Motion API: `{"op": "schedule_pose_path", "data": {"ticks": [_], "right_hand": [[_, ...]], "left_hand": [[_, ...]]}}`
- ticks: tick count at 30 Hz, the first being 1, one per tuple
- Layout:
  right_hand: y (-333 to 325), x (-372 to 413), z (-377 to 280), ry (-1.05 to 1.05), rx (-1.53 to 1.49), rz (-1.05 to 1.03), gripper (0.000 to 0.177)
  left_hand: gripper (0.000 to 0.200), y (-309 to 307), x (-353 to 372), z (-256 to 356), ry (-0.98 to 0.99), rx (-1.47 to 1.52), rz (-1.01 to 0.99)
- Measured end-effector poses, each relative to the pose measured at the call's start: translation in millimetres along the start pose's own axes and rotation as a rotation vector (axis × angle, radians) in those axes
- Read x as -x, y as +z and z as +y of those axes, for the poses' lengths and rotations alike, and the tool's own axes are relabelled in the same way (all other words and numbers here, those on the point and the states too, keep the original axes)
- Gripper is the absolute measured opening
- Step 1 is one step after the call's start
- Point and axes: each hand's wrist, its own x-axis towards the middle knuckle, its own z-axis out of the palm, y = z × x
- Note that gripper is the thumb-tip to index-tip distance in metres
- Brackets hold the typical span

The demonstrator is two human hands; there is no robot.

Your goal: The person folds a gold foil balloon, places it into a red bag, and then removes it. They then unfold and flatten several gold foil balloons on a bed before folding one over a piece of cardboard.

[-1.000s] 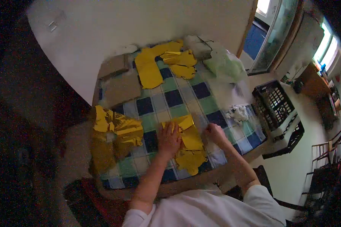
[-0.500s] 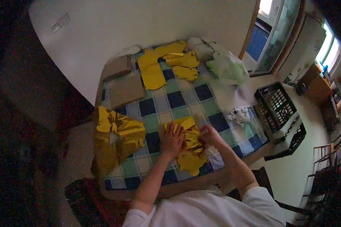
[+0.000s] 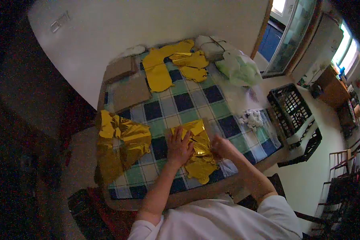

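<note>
A shiny gold foil sheet (image 3: 198, 138) lies over what looks like a cardboard piece, whose brown edge shows beside it. Its lower end (image 3: 202, 170) hangs loose towards me, crumpled and ragged. My left hand (image 3: 180, 147) rests flat on the foil's left side, fingers spread. At the right edge my right hand (image 3: 224, 148) is closed, its curled fingers gripping the foil; the fingertips are hidden. To the left, a larger creased gold foil piece (image 3: 126, 140) drapes over the table's edge.
A checked cloth (image 3: 184, 102) covers the table. More gold foil pieces (image 3: 158, 74), cardboard sheets (image 3: 132, 94) and a pale green plastic bag (image 3: 240, 70) lie at the back. White crumpled scraps (image 3: 254, 119) sit on the right. Black crates (image 3: 290, 108) stand beyond the table's right side.
The foil between my hands looks smoother and lies flatter. My right hand has turned and closed more tightly at its right edge. The left hand stays in place on the foil.
</note>
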Motion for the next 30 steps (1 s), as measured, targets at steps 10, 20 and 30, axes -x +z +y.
{"op": "schedule_pose_path", "data": {"ticks": [10, 20, 30], "right_hand": [[-1, 7, 14, -0.105, 0.240, -0.062, 0.041], [-17, -5, 11, -0.332, -0.186, -0.379, 0.063], [-23, -2, -2, -0.274, 0.372, -0.243, 0.080]], "left_hand": [[0.056, -2, -2, -1, -0.031, 0.028, -0.050], [0.068, -2, -4, 0, -0.048, 0.001, -0.077], [0.055, -17, -30, 2, 0.086, -0.006, -0.064]]}}
